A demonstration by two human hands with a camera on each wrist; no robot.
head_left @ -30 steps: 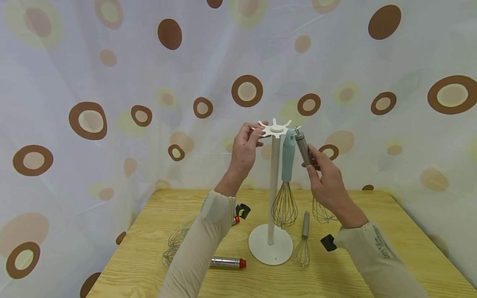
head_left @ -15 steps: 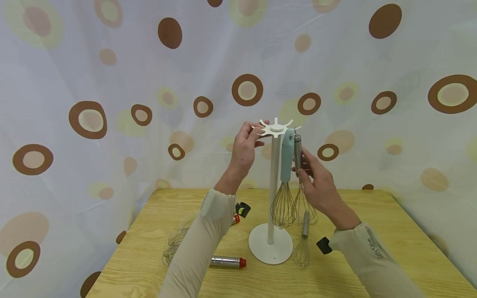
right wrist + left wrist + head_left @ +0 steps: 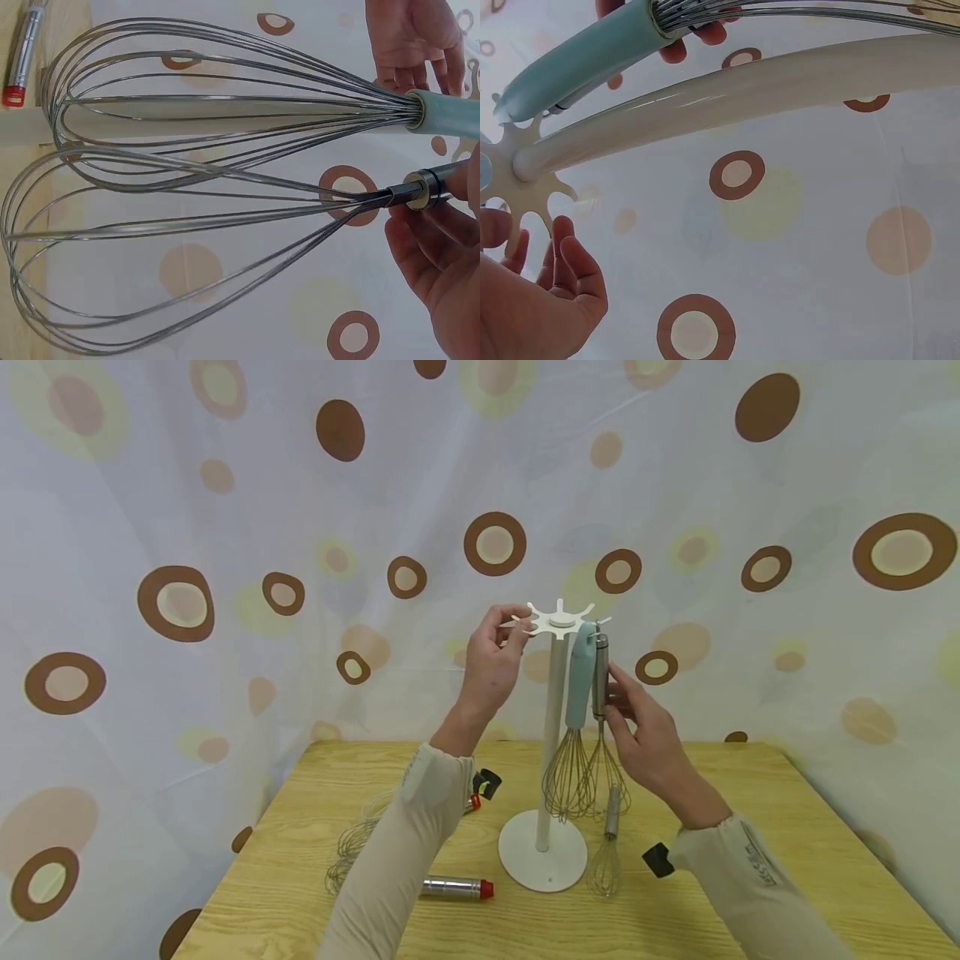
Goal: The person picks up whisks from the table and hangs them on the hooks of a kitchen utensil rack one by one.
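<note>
Compared with a second ago, the steel-handled whisk (image 3: pixel 601 678) has swung from a slant to nearly upright, and the right hand (image 3: pixel 652 735) has come inward with it, toward the left hand (image 3: pixel 491 660). The right hand's fingers bend round the lower part of that handle, their tips behind it and the thumb close on the near side; how firmly they hold, I cannot tell. The whisk's wires hang below and to the left of this hand, and its top end meets a prong of the white stand (image 3: pixel 553 718) above the hand.

The left hand pinches a prong on the opposite side of the stand's top between thumb and fingers, the other fingers bent loosely under. Both forearms reach forward and up, the left wrist tilted inward, the right hand lower than the left.

Just left of the right hand's fingertips, the mint-handled whisk (image 3: pixel 581 675) hangs beside the steel one. Below the right hand, a small whisk (image 3: pixel 611 827) lies on the tabletop (image 3: pixel 712 877); below the left, a red-tipped handle (image 3: pixel 453 887) shows past the sleeve.
</note>
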